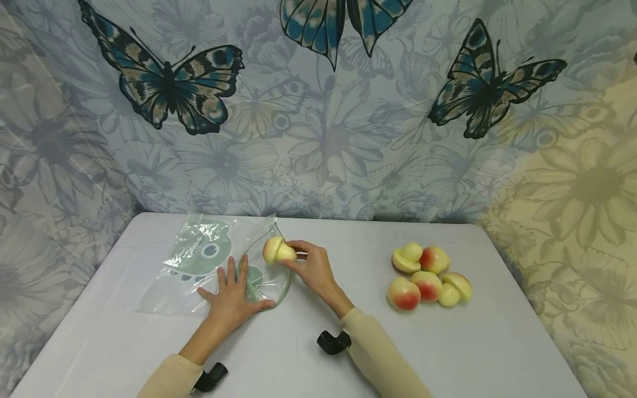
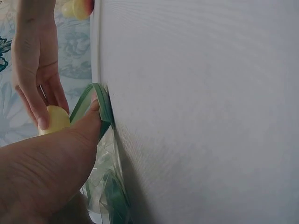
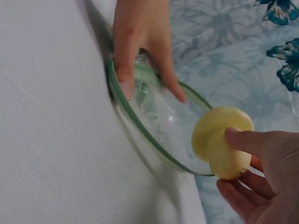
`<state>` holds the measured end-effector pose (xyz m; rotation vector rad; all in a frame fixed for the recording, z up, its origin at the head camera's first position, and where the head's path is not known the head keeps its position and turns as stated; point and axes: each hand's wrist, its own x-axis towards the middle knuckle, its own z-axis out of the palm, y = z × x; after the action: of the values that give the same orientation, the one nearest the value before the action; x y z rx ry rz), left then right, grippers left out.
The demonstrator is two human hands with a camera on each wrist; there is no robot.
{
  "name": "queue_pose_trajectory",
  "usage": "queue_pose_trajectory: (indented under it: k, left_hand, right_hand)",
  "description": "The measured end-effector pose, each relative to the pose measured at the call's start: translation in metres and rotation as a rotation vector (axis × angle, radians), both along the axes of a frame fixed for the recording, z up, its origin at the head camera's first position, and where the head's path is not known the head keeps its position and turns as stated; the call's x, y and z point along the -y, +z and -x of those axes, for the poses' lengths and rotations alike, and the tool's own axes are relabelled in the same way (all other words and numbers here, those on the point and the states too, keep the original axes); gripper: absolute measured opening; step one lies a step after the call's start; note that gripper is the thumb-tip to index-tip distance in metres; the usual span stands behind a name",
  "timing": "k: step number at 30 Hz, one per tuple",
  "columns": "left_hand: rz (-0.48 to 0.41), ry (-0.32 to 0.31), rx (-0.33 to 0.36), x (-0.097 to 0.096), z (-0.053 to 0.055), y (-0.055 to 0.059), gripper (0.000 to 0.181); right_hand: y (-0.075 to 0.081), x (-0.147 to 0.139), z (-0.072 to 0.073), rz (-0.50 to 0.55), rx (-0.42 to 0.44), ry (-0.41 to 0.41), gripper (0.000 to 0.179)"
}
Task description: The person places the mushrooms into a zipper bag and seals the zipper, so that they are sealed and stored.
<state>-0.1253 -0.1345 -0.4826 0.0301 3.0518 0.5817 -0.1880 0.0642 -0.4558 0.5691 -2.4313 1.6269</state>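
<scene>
My right hand (image 1: pixel 314 267) pinches a toy mushroom (image 1: pixel 271 250), yellow with a reddish cap, between thumb and fingers at its rounded stem. It is at the mouth of a clear plastic zip bag (image 1: pixel 164 293) with a green cartoon print and a green rim. In the right wrist view the bag's green-edged mouth (image 3: pixel 154 142) gapes, with the mushroom (image 3: pixel 229 156) beside its far end. My left hand (image 1: pixel 230 301) lies spread over the bag, fingers straight, its thumb (image 3: pixel 124 77) at one side of the rim and a finger at the other.
Several similar mushrooms (image 1: pixel 427 286) lie grouped on the right of the white table (image 1: pixel 497 354), some showing red caps, others pale stems. Patterned cloth with butterflies (image 1: pixel 169 88) stands behind the table's back edge. Black wrist cameras (image 1: pixel 333 342) sit under both forearms.
</scene>
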Motion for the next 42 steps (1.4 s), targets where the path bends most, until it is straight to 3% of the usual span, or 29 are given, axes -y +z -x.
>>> queue_pose_trajectory:
  k: [7,17,24,33,42]
  left_hand:
    - [-0.003,-0.003,-0.026,0.000,0.000,0.002,0.126]
    - [-0.004,-0.002,0.002,0.000,0.000,0.001,0.127]
    - [-0.006,-0.009,0.019,-0.001,0.001,0.002,0.126]
    - [-0.004,-0.002,0.008,-0.002,0.000,0.002,0.126]
    - [0.004,0.001,0.014,-0.003,0.001,0.001,0.126]
  right_hand:
    - [-0.004,0.006,0.004,-0.011,-0.030,-0.044,0.028]
    - [-0.008,0.008,0.003,-0.076,-0.104,-0.072,0.024]
    - [-0.016,0.009,0.006,-0.097,-0.108,-0.121,0.021]
    - [-0.021,0.013,0.011,-0.219,-0.125,-0.184,0.015]
    - [-0.022,0.017,0.015,-0.289,-0.136,-0.186,0.006]
